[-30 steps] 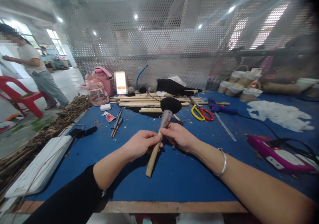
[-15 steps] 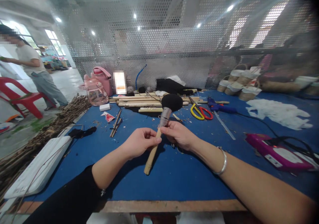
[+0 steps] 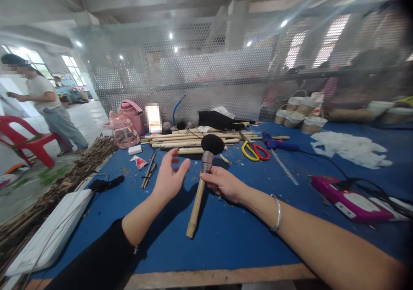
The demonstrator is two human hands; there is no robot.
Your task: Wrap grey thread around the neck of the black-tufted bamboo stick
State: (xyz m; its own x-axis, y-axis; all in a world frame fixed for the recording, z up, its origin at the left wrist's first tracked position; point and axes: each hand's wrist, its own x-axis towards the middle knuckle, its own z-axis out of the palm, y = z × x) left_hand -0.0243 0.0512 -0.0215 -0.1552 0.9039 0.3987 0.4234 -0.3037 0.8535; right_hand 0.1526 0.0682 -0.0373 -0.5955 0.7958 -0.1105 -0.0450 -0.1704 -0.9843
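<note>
My right hand (image 3: 222,182) is closed around a brush (image 3: 202,174) just below its grey metal collar. The brush has a round black head and a long bamboo handle that slants down towards me above the blue table (image 3: 226,234). To its left my left hand (image 3: 169,176) hovers off the handle, with spread fingers and nothing in it. A silver bangle sits on my right wrist and a black sleeve covers my left forearm.
Bamboo sticks (image 3: 193,138) lie across the back of the table, with yellow-and-red scissors (image 3: 253,151), a blue glue gun (image 3: 279,143) and a pink tool (image 3: 348,197) to the right. A white case (image 3: 41,234) and twig pile (image 3: 64,174) are left. A person (image 3: 41,105) stands far left.
My left hand has let go of the bamboo handle and lifted away, fingers spread. The right hand still holds the brush. The camera has tilted up slightly.
</note>
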